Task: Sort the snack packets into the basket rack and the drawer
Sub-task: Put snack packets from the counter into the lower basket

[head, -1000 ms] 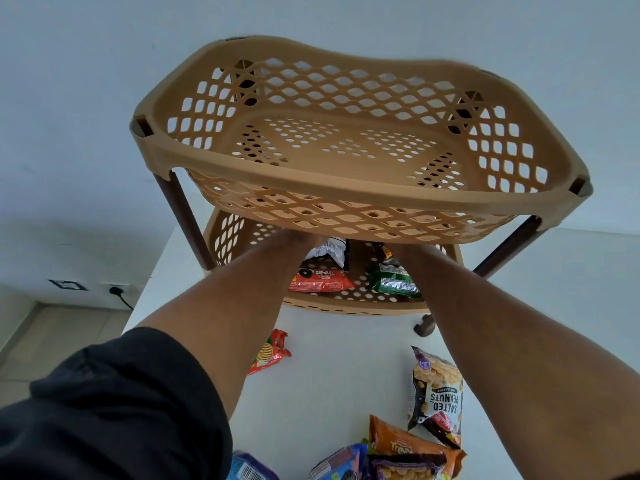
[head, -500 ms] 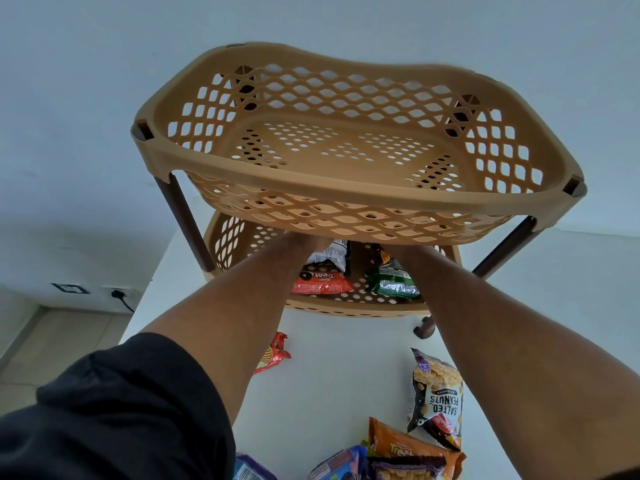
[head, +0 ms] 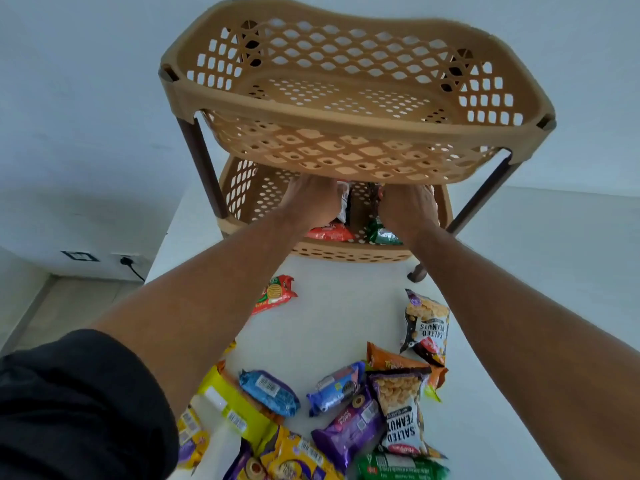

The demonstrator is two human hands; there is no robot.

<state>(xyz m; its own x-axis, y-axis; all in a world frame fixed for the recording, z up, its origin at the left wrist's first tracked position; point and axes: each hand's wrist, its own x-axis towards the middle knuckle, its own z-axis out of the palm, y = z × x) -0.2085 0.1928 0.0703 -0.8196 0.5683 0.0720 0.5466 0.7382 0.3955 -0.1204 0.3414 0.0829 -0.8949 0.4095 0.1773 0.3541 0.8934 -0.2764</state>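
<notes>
Reaching both hands into the lower basket (head: 242,188): left hand (head: 311,202) on a red packet (head: 329,233), right hand (head: 408,206) on a green packet (head: 381,235); fingers hidden, closure unknown. Step: placing. Next: withdraw toward loose packets (head: 346,403) nearer me.

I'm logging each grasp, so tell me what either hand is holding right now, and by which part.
Cannot tell. Both the left hand and right hand are inside the lower basket among packets, fingers hidden under the upper basket, so any grip is unseen.
</notes>
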